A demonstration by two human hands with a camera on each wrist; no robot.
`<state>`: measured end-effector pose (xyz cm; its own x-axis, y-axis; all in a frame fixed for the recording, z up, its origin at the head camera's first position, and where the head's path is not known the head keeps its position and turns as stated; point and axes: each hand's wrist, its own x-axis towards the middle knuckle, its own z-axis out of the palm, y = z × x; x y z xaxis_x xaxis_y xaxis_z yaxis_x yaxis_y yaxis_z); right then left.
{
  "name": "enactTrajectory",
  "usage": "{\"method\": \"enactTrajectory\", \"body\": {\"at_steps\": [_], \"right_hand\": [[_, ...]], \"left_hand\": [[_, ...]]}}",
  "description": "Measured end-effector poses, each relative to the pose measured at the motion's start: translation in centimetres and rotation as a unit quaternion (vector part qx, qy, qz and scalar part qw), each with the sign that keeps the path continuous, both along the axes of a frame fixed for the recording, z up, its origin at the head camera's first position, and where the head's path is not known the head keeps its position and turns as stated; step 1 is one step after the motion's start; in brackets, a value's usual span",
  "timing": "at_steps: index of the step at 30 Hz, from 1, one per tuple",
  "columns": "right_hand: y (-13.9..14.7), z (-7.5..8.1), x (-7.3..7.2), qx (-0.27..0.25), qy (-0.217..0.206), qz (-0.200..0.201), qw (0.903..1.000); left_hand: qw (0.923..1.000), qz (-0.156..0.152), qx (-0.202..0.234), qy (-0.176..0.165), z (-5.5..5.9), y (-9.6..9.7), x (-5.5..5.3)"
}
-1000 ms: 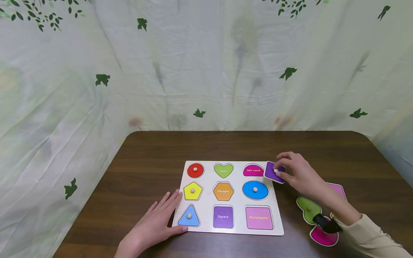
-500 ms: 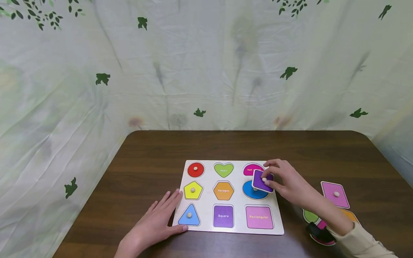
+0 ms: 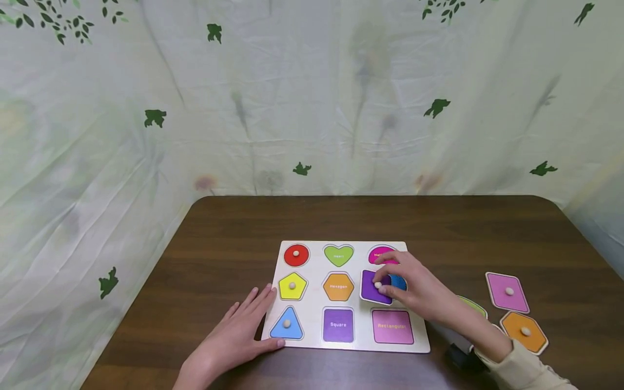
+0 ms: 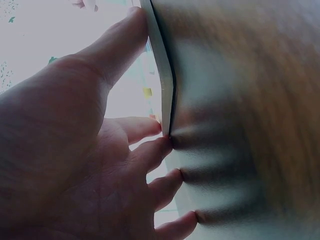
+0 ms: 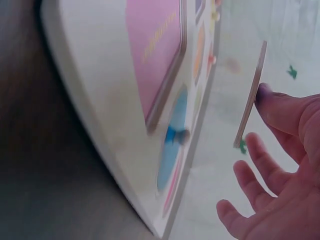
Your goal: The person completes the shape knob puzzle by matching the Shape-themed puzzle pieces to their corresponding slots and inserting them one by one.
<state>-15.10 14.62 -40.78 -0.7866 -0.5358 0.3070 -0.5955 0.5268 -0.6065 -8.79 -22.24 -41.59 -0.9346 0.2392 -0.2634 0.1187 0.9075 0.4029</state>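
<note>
A white shape puzzle board (image 3: 314,342) lies on the brown table. My right hand (image 3: 414,284) pinches the knob of a purple square piece (image 3: 371,290), held raised over the board; the right wrist view shows the piece (image 5: 251,95) edge-on, apart from the board. It overlaps the blue oval (image 3: 398,282) in the head view. My left hand (image 3: 231,336) lies with fingers spread at the board's left edge, thumb on its lower left corner. In the left wrist view its fingertips (image 4: 189,220) touch the table beside the board's edge (image 4: 167,95). The printed square slot (image 3: 338,325) shows no piece in it.
Right of the board lie a pink rectangle piece (image 3: 507,292) and an orange hexagon piece (image 3: 526,331). A green piece (image 3: 473,304) is partly hidden by the right forearm. Red circle (image 3: 296,255), yellow pentagon (image 3: 292,286) and blue triangle (image 3: 286,324) pieces sit in the board's left column.
My right hand has carried the purple square piece leftward and nearer, from the board's upper right corner to over its middle right. The left hand has stayed in place.
</note>
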Motion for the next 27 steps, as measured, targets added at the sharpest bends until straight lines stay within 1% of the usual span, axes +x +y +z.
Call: {"method": "enactTrajectory", "body": {"at_steps": [3,10,14,18,22,27], "right_hand": [[-0.7,-0.1,0.4,0.000,-0.013,0.009,0.9999],[-2.1,-0.5,1.2,-0.010,-0.016,0.034,0.9993],[-3.0,-0.7,1.3,-0.015,0.000,0.051,0.9986],[-3.9,-0.8,1.5,-0.002,0.010,0.060,0.9981],[-4.6,-1.0,1.6,0.023,-0.008,0.065,0.9976],[-5.6,-1.1,2.0,0.052,-0.048,0.071,0.9950]], "left_hand": [[1.0000,-0.001,0.000,0.001,0.0,0.0,0.0],[1.0000,0.002,0.003,-0.002,-0.1,0.1,-0.1],[1.0000,0.003,0.001,-0.005,-0.1,0.0,-0.1],[1.0000,0.000,0.000,0.000,0.0,0.0,-0.1],[1.0000,-0.003,-0.001,0.008,0.0,-0.1,0.0],[1.0000,0.001,-0.002,-0.001,0.0,0.0,-0.1]]}}
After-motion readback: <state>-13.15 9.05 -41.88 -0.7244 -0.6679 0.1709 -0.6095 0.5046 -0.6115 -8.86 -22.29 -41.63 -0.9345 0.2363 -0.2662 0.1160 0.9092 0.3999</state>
